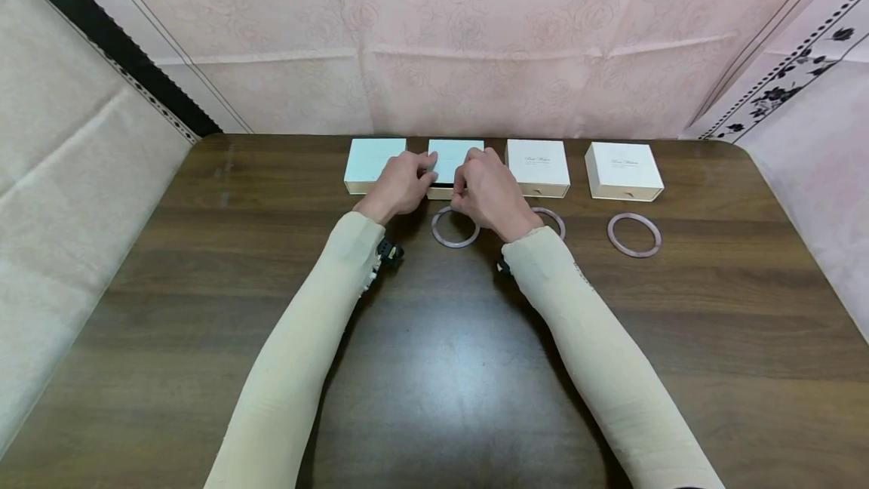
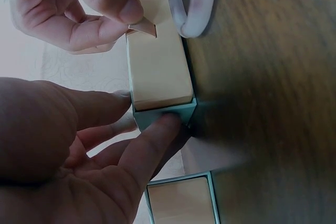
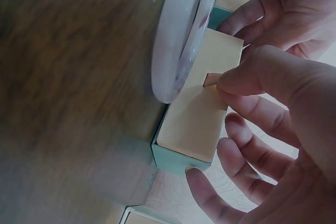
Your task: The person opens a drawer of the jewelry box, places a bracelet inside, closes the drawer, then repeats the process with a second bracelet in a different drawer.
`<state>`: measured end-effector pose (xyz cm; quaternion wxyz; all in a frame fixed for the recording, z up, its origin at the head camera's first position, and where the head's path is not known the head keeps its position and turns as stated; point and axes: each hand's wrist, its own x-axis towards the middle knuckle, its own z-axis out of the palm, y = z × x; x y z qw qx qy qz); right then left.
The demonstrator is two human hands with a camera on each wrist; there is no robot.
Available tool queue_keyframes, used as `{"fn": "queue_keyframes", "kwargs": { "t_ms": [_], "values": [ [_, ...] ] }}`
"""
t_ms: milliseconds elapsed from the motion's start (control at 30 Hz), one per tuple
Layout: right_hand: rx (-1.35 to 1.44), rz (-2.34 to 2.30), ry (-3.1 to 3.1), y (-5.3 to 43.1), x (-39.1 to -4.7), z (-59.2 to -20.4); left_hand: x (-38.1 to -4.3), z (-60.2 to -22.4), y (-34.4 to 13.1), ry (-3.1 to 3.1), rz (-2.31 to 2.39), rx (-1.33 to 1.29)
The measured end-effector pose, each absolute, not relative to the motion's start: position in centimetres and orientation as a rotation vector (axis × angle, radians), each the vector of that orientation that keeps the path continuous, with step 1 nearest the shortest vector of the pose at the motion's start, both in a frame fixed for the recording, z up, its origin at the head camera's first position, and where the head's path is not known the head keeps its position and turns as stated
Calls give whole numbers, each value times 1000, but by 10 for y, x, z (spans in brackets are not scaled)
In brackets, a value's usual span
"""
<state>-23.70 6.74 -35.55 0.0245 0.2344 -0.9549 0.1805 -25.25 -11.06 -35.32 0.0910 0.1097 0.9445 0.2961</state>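
Observation:
Second from the left in the row is a light blue drawer box (image 1: 451, 159), its cream drawer front (image 2: 160, 69) standing a little out of the sleeve. My left hand (image 1: 400, 186) grips this box at its left end. With thumb and forefinger, my right hand (image 1: 490, 193) pinches the small pull tab (image 3: 211, 80) on the drawer front. One pale lilac bangle (image 1: 455, 245) lies on the table just in front of the box. Another bangle (image 1: 558, 220) is partly hidden by my right wrist. What the drawer holds is hidden.
Another light blue box (image 1: 375, 160) stands at the left. To the right are a white box (image 1: 538, 161) and a second white box (image 1: 624, 166), with a third bangle (image 1: 634, 253) before it. Behind the wooden table (image 1: 434, 368) hangs a pink patterned cloth (image 1: 475, 36).

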Motion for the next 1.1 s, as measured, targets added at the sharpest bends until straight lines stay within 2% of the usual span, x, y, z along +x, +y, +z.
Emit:
{"fn": "queue_keyframes", "kwargs": {
  "t_ms": [1100],
  "values": [
    [749,579,-2976,70,-235,-352,-251,-353,-111,2795,876,331]
  ]
}}
